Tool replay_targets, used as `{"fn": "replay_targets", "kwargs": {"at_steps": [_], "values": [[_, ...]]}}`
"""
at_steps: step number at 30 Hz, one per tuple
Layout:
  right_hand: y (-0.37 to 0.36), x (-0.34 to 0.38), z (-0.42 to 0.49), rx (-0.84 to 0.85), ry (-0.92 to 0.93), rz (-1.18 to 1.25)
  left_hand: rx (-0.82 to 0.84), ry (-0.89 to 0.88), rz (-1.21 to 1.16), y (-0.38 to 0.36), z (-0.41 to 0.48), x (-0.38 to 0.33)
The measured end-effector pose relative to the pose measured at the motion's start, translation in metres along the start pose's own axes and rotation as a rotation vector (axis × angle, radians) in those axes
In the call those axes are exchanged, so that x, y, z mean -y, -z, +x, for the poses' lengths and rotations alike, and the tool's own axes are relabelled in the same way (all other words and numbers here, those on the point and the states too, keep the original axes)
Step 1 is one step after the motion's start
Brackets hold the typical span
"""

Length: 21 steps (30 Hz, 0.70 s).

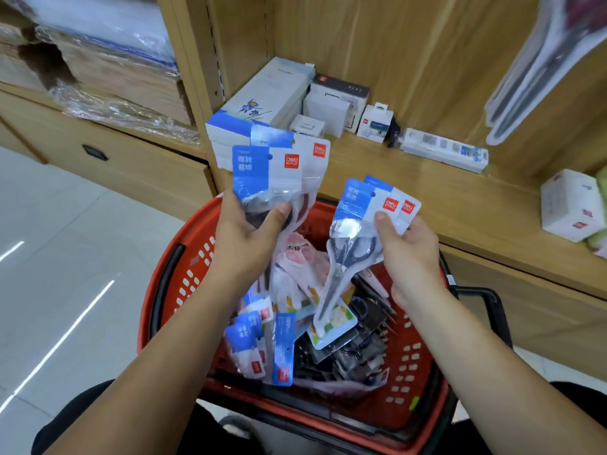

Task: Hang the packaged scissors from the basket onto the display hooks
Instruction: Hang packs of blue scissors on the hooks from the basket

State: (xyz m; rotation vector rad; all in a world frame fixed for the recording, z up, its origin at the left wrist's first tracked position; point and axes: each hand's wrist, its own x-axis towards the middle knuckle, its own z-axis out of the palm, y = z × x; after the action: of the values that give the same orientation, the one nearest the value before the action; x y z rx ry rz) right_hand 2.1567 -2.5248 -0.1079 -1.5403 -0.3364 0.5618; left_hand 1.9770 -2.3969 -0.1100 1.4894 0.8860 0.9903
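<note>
A red plastic basket [177, 290] stands on the floor below me, filled with several packaged scissors [282, 343] in blue-and-white packs. My left hand [249, 238] grips a bunch of scissor packs [272, 165] by their lower part, headers up, above the basket's far rim. My right hand [407, 251] holds two or three more scissor packs [364, 218], thumb on the front; black-handled scissors show through the clear plastic, blades pointing down into the basket. Packaged scissors hanging on the display [538, 60] are blurred at the top right; the hooks themselves are hidden.
A wooden shelf [410, 178] behind the basket carries white and blue boxes [262, 103], small cartons [374, 123] and a long flat pack [443, 149]. A white box [571, 205] sits at the right. Wrapped paper stacks [108, 70] fill the left shelf. Grey tiled floor [65, 257] lies to the left.
</note>
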Motion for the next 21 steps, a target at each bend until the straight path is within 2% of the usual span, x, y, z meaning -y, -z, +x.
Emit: {"fn": "replay_targets", "kwargs": {"at_steps": [5,8,10,21], "values": [[0.005,0.036,-0.011,0.042,0.054,0.085,0.193,0.160,-0.176,-0.027,-0.024,-0.013],[0.013,0.050,-0.022,0.065,0.034,0.133,0.355,0.227,-0.303,-0.043,-0.046,-0.019],[0.020,0.056,-0.031,0.085,0.032,0.153,0.403,0.262,-0.391,-0.053,-0.058,-0.027],[0.086,0.102,-0.050,0.165,0.162,0.105,0.314,0.331,-0.596,-0.121,-0.079,-0.096]]}}
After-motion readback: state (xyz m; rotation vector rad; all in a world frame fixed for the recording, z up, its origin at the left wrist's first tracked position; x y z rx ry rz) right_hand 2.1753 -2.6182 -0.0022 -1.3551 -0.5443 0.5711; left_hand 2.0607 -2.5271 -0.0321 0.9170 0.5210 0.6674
